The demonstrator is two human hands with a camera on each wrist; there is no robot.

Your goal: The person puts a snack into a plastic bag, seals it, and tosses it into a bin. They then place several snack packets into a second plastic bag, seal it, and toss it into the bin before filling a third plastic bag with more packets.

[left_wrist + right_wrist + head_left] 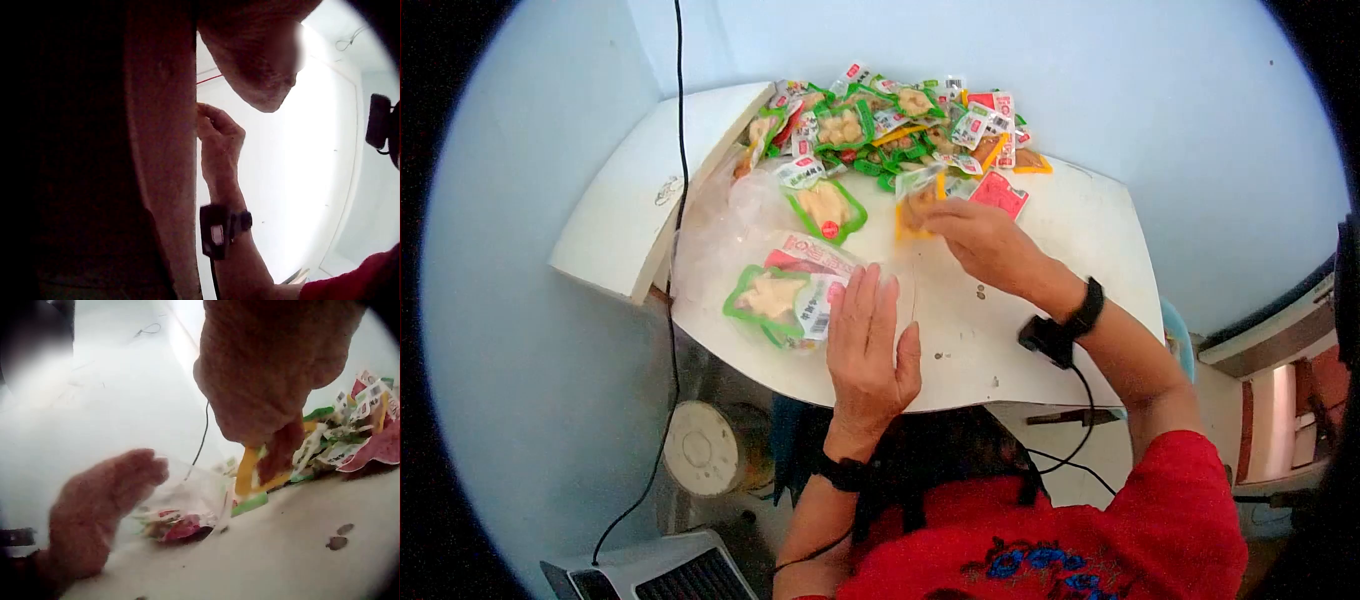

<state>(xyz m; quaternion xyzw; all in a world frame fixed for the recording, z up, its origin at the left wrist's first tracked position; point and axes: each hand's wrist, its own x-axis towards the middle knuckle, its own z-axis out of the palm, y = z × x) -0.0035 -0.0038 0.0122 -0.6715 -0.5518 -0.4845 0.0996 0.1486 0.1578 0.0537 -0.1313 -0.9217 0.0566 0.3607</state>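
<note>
My right hand (990, 250) pinches a yellow-edged packet (908, 208) above the table; in the right wrist view the yellow packet (247, 475) hangs from its fingers. Straight-fingered, my left hand (865, 350) lies beside a green-edged packet (770, 295) and a red-and-white packet (812, 252), its fingertips at their right edge. These packets lie at a clear plastic bag (725, 225); how far they are inside it, I cannot tell. Another green-edged packet (828, 210) lies just behind them. In the left wrist view the right hand (222, 144) shows with its fingertips partly hidden.
A heap of mixed packets (890, 130) lies along the table's back edge by the wall. A red packet (1000, 194) sits right of the held one. A black cable (682, 150) hangs at the left, in front of a white panel (640, 170). A round stool (700, 448) stands below.
</note>
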